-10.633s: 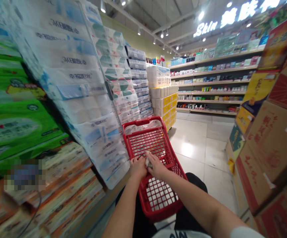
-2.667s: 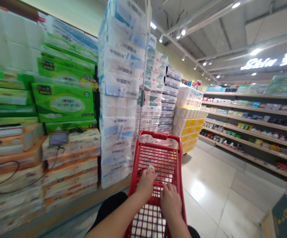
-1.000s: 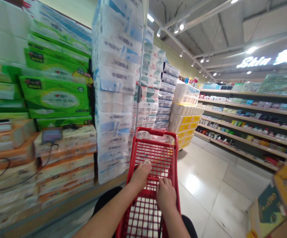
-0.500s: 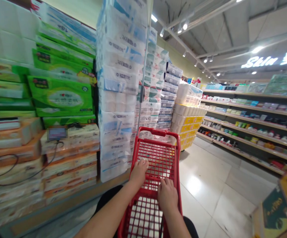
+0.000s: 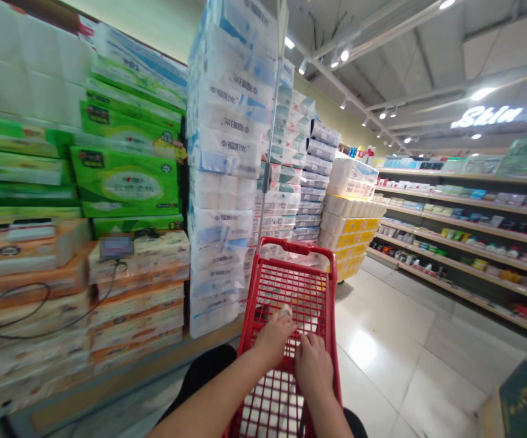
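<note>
A red wire shopping cart [image 5: 302,258] stands in front of me, its basket bare inside. My left hand [image 5: 273,337] rests on the cart's near bar and holds a small crumpled white paper [image 5: 285,311] at its fingertips. Just right of it, my right hand [image 5: 314,367] is closed over the same bar. Both forearms reach in from the bottom of the head view.
Tall stacks of tissue and toilet-paper packs [image 5: 227,164] line the shelf close on the left, with green packs [image 5: 124,185] and orange packs [image 5: 135,286] nearer me. A metal pole [image 5: 270,140] rises beside the cart. Shelves of small goods [image 5: 464,237] run along the right; shiny tiled floor [image 5: 391,347] lies ahead.
The view has shifted slightly right and the cart sits a little farther right in it. Both hands stay on the bar, the left still with the white paper.
</note>
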{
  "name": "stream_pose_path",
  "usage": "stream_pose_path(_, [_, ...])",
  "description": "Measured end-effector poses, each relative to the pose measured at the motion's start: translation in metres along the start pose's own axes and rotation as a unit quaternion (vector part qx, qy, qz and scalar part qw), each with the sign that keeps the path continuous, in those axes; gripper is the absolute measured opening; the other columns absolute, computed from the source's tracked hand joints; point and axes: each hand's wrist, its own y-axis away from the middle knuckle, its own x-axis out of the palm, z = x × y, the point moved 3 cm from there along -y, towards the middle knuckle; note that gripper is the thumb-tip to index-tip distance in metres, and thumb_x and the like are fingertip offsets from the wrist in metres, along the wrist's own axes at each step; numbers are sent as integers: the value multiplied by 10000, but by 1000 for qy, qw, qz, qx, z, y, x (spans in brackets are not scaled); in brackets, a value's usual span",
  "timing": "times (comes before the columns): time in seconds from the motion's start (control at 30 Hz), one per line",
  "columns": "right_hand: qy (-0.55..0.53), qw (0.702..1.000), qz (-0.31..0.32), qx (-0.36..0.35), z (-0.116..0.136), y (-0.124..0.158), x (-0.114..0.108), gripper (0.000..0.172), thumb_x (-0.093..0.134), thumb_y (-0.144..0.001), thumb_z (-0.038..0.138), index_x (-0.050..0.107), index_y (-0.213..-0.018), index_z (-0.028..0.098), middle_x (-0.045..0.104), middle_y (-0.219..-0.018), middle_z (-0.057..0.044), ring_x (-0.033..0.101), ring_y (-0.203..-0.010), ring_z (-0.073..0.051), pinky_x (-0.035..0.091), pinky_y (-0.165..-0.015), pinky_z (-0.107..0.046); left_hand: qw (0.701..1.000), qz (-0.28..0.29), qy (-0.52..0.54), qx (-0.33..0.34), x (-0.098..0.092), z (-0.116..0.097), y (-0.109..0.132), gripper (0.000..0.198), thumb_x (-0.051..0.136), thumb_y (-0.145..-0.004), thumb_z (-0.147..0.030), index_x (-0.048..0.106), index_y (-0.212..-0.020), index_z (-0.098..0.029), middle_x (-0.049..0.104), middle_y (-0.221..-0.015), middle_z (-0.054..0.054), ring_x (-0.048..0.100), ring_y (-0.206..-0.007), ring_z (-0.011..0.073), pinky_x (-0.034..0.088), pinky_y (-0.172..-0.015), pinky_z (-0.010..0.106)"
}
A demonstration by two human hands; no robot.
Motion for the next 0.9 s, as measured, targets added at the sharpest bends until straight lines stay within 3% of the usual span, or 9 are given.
stream_pose_path(0.07, [-1,1000,3,1,0,0,-1,308,419,-914,191,668,-1090,227,646,-1093,-70,549,-1056,-215,440,-806,-277,999,14,4,40,2,-2,-1,414,464,-814,-91,615,-1169,-241,573,-1235,32,456,-1116,233,402,-970,353])
stream_pose_path(0.23, [3,1000,-5,0,0,-1,0,309,427,-913,189,657,-1116,226,641,-1108,-71,545,-1068,-211,436,-820,-274,994,-62,-31,-87,-6,12,-3,527,367,-812,-8,553,-1266,-200,543,-1280,68,468,-1111,221,374,-1014,391])
stream_pose_path(0.3, [4,1000,-6,1,0,-1,2,306,426,-913,191,662,-1104,224,642,-1106,-72,544,-1071,-215,438,-811,-275,997,-41,-31,-58,-1,7,-2,511,417,-799,-32,555,-1262,-196,536,-1293,74,464,-1121,231,378,-1012,388])
stream_pose_path(0.4, [2,1000,-6,-2,0,0,1,299,430,-910,189,668,-1089,216,642,-1101,-72,543,-1069,-220,442,-800,-277,999,12,-23,44,5,-3,-1,457,481,-787,-80,588,-1209,-219,560,-1275,55,454,-1146,246,398,-989,363])
stream_pose_path(0.47, [-1,1000,-8,-3,0,0,0,302,427,-911,188,667,-1092,214,642,-1094,-73,543,-1064,-220,443,-799,-280,999,0,-37,33,3,1,-2,486,440,-799,-53,568,-1239,-218,561,-1283,51,446,-1170,242,385,-1004,367])
stream_pose_path(0.6, [0,1000,-14,2,1,-1,-4,303,419,-913,185,671,-1080,218,644,-1084,-78,547,-1046,-216,442,-792,-285,993,-55,-74,-70,-3,18,-4,559,354,-807,5,495,-1327,-143,497,-1366,102,407,-1239,240,312,-1069,412])
stream_pose_path(0.8, [-1,1000,-4,10,1,-2,-5,296,430,-908,194,669,-1077,226,643,-1101,-72,546,-1052,-217,439,-787,-282,999,-19,-32,18,5,7,4,517,438,-780,-15,581,-1235,-217,522,-1341,47,441,-1184,226,356,-1020,355])
stream_pose_path(0.9, [0,1000,-8,10,1,-1,-4,303,425,-913,197,665,-1093,235,641,-1107,-71,546,-1058,-215,439,-790,-282,993,-77,-33,-86,-1,17,5,558,372,-810,1,526,-1307,-199,508,-1350,74,456,-1161,214,364,-1011,362])
